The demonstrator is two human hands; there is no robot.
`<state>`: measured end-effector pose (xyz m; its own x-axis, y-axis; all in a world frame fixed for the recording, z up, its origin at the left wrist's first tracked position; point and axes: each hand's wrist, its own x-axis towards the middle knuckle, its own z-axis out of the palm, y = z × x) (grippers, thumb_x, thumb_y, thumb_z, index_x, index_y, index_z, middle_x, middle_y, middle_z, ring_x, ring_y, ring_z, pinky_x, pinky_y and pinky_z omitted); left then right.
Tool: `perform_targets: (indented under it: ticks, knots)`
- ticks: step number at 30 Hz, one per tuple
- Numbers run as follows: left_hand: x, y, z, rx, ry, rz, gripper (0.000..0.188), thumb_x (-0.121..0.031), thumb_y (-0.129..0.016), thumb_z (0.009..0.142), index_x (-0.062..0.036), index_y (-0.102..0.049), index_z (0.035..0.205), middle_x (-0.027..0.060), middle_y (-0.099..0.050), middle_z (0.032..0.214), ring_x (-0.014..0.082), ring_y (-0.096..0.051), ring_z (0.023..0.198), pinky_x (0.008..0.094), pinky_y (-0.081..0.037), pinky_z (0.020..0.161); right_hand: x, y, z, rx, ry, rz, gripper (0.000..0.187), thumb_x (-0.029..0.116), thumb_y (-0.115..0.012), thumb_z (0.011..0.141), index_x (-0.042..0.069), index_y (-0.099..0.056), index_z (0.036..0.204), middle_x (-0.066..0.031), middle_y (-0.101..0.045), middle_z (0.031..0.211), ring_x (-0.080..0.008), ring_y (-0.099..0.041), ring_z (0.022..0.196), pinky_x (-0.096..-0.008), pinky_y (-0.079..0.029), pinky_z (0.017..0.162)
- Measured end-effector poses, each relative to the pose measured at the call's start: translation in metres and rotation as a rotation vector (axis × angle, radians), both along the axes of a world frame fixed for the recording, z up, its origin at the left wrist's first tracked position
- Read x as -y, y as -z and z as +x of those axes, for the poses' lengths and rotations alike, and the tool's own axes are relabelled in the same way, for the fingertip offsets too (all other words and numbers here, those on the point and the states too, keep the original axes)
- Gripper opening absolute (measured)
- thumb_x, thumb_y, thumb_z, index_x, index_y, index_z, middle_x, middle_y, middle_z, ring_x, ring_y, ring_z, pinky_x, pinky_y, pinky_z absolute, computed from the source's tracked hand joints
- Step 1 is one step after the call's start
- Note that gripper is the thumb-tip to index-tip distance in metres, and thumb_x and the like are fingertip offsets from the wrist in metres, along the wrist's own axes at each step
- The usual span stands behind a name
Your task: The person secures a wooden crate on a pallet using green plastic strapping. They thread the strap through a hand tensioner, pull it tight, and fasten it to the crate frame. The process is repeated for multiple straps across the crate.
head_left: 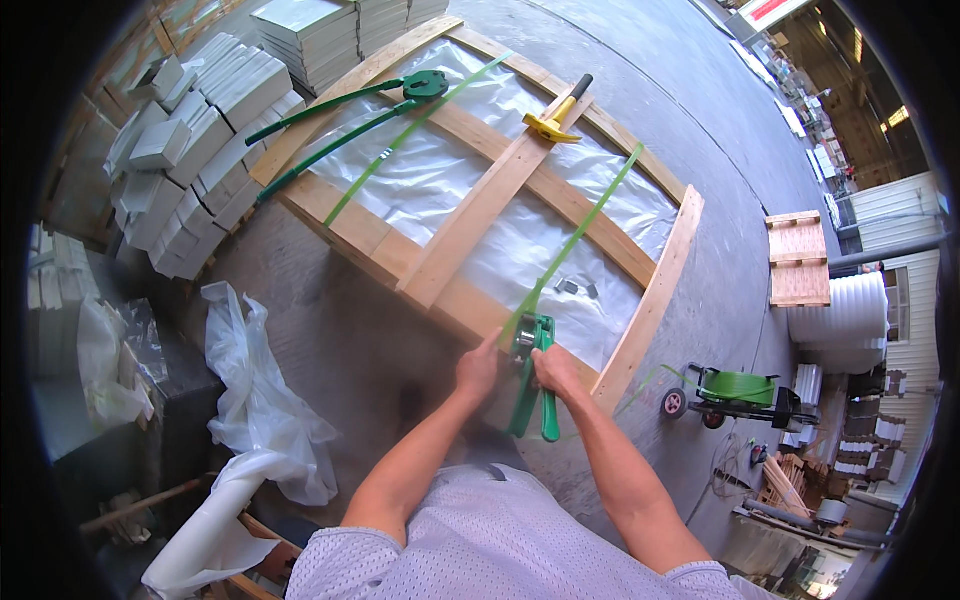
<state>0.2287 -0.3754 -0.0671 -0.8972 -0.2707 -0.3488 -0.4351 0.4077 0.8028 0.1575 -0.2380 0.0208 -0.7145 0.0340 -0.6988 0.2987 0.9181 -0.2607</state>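
A wooden crate (478, 218) with white plastic sheeting under its slats lies before me. Green strap (592, 216) runs across its right part, down to a green strapping tensioner (525, 400) at the near edge. My right hand (560, 370) is closed around the tensioner near its top. My left hand (478, 372) is closed at the strap just left of the tool; its fingertips are partly hidden. Small dark metal clips (577, 289) rest on the sheeting above the tensioner. A second green strap (385, 155) crosses the crate's left part.
On the crate lie a yellow hammer (552, 128) and a long-handled green strap crimper (425, 86). White stacked blocks (205, 140) stand left, near crumpled plastic film (260, 400). A wheeled cart with a green strap reel (738, 387) stands right, below a wooden pallet (798, 260).
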Motion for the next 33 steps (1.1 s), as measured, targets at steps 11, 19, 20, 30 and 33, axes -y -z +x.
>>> perform_targets:
  ticks: [11, 19, 20, 30, 33]
  knots:
    - [-0.006, -0.012, 0.000, 0.003, 0.011, 0.031, 0.035, -0.024, -0.050, 0.093, -0.0283, -0.056, 0.128, 0.0235, -0.063, 0.082, 0.0415, -0.063, 0.081, 0.0477, -0.049, 0.071, 0.000, 0.001, -0.002, -0.027, -0.085, 0.051, 0.045, 0.032, -0.047, 0.093, -0.007, -0.064, 0.081, -0.0189, -0.066, 0.068, -0.0329, -0.066, 0.066, -0.0432, -0.052, 0.067]
    - [0.005, -0.010, -0.001, -0.014, 0.007, -0.031, 0.036, -0.025, -0.050, 0.093, -0.0303, -0.055, 0.129, 0.0233, -0.064, 0.082, 0.0410, -0.063, 0.081, 0.0481, -0.050, 0.072, -0.002, 0.000, -0.002, -0.017, -0.029, 0.010, 0.044, 0.032, -0.052, 0.091, -0.010, -0.062, 0.082, -0.0200, -0.065, 0.069, -0.0313, -0.066, 0.060, -0.0422, -0.052, 0.059]
    - [0.004, -0.009, -0.001, -0.004, 0.014, -0.035, 0.036, -0.025, -0.050, 0.093, -0.0305, -0.055, 0.129, 0.0232, -0.064, 0.083, 0.0409, -0.063, 0.082, 0.0480, -0.050, 0.072, -0.002, 0.001, -0.002, -0.017, -0.035, 0.015, 0.044, 0.032, -0.052, 0.091, -0.010, -0.062, 0.082, -0.0200, -0.066, 0.069, -0.0312, -0.066, 0.060, -0.0422, -0.052, 0.059]
    - [-0.002, -0.016, -0.002, -0.023, -0.024, 0.186, 0.037, -0.020, -0.048, 0.090, -0.0171, -0.058, 0.126, 0.0233, -0.064, 0.103, 0.0391, -0.061, 0.099, 0.0448, -0.048, 0.084, 0.002, -0.006, -0.001, -0.034, -0.069, 0.030, 0.046, 0.034, -0.053, 0.091, -0.010, -0.062, 0.084, -0.0208, -0.066, 0.071, -0.0316, -0.067, 0.064, -0.0420, -0.051, 0.059]
    - [0.001, -0.021, -0.007, 0.018, -0.012, 0.240, 0.038, -0.018, -0.048, 0.089, -0.0145, -0.059, 0.125, 0.0234, -0.063, 0.107, 0.0383, -0.060, 0.102, 0.0436, -0.048, 0.087, 0.002, -0.008, -0.001, -0.024, -0.012, -0.023, 0.047, 0.034, -0.054, 0.091, -0.011, -0.062, 0.083, -0.0228, -0.065, 0.073, -0.0322, -0.067, 0.065, -0.0418, -0.051, 0.059]
